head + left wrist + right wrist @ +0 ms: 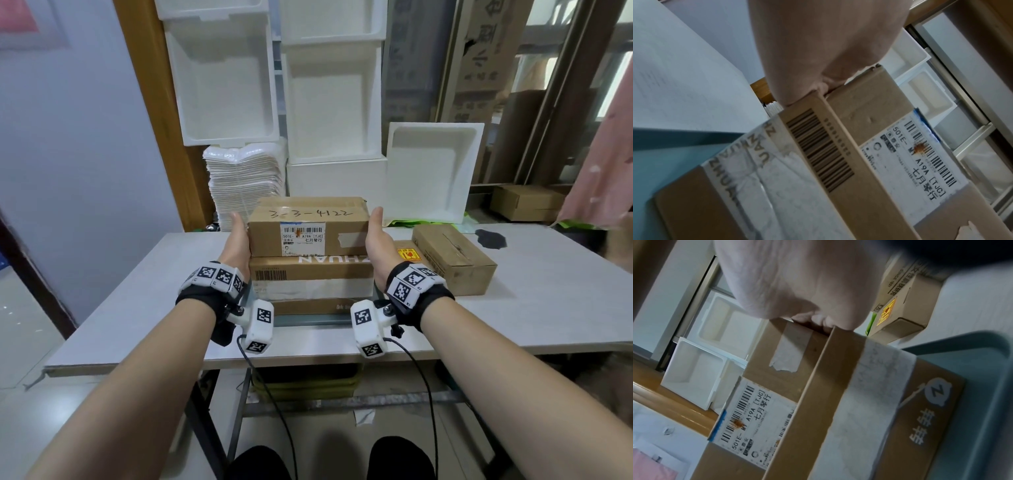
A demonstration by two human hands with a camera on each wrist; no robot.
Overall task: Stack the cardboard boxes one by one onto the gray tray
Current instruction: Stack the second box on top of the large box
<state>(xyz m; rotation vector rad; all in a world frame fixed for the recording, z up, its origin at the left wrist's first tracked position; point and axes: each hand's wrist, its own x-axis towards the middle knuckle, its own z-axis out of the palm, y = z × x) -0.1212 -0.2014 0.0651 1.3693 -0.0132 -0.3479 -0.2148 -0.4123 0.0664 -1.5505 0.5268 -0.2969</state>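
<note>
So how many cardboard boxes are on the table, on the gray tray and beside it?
On the gray tray: 2 (labelled box, taped box)
Beside the tray: 2 (yellow-sticker box, large brown box)
Total: 4 cardboard boxes

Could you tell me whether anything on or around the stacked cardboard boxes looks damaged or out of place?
Yes, minor things. The top brown cardboard box, held between both hands, has an orange-brown stain on its white shipping label and a torn strip of tape. A dark black patch lies on the grey table, far right.
</note>
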